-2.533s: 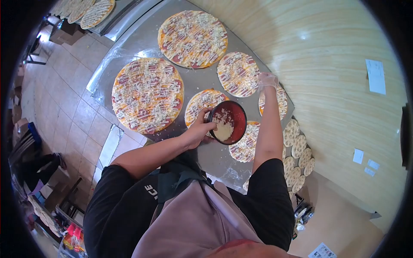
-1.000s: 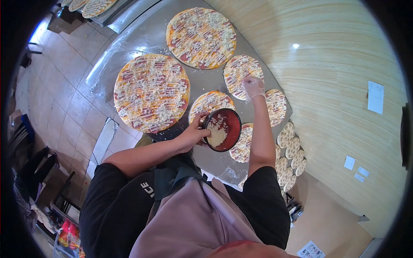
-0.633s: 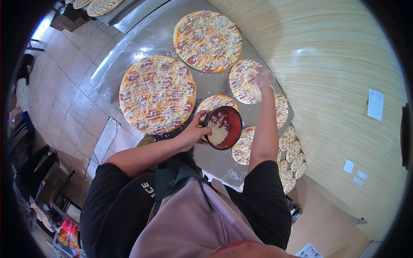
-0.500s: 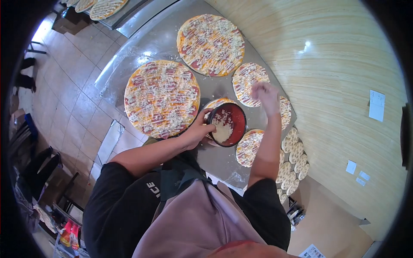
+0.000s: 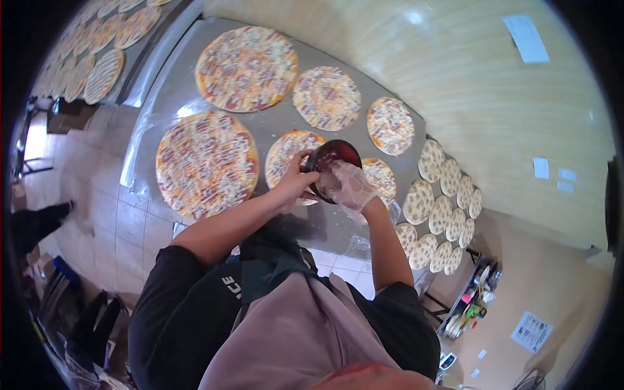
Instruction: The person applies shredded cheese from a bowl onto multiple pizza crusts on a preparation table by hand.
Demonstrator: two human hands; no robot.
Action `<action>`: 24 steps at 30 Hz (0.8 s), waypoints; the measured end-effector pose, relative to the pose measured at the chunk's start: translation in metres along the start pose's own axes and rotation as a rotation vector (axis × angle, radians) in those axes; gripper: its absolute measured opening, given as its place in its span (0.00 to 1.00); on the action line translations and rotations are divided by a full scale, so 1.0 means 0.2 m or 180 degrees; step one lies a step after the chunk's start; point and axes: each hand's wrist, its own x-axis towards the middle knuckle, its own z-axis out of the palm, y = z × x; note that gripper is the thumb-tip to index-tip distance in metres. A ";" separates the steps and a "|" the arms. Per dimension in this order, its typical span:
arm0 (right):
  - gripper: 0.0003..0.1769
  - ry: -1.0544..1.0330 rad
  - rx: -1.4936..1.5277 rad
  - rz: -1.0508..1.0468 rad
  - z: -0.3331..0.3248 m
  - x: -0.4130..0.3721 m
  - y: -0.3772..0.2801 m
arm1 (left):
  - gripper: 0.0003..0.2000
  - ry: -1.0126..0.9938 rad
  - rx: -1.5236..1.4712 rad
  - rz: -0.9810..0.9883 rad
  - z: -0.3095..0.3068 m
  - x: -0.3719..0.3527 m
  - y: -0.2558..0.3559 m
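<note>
My left hand (image 5: 299, 179) grips the near-left rim of a dark bowl with a red inside (image 5: 344, 153), tilted above the steel table. Inside the bowl, my right hand (image 5: 351, 187), in a clear plastic glove, has its fingers curled into the pale grated cheese (image 5: 327, 182); the fingertips are partly hidden. Under and beside the bowl lie a medium pizza (image 5: 281, 153) and a small pizza (image 5: 380, 179), both partly covered. Another medium pizza (image 5: 326, 97) and a small pizza (image 5: 390, 125) lie farther back, with toppings and white shreds on them.
Two large pizzas (image 5: 207, 162) (image 5: 247, 68) occupy the left of the steel table (image 5: 153, 130). Several spotted flat crusts (image 5: 419, 203) are laid out at the right. More pizzas (image 5: 104, 75) stand on another surface at upper left. A wall (image 5: 455, 78) borders the far side.
My right hand has come from over a small pizza back into the bowl. The bowl is more tilted. My view has shifted, showing more of the crusts at right.
</note>
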 end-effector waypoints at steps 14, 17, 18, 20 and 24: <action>0.06 0.0958 0.2692 0.1508 -0.12 -0.29 0.77 | 0.36 0.0031 -0.0468 -0.0008 0.59 0.39 -0.25; 0.10 0.0932 0.2702 0.1915 -0.30 -0.22 0.98 | 0.37 0.0136 -0.0589 0.0009 0.63 0.45 -0.26; 0.10 0.0915 0.2718 0.1899 -0.31 -0.20 1.08 | 0.38 0.0142 -0.0599 -0.0007 0.63 0.46 -0.26; 0.11 0.1058 0.2376 0.2163 -0.27 -0.16 1.33 | 0.36 0.0217 -0.0604 0.0055 0.63 0.44 -0.26; 0.10 0.1332 0.1152 0.1721 -0.17 -0.07 1.75 | 0.37 0.0236 -0.0634 0.0141 0.57 0.39 -0.29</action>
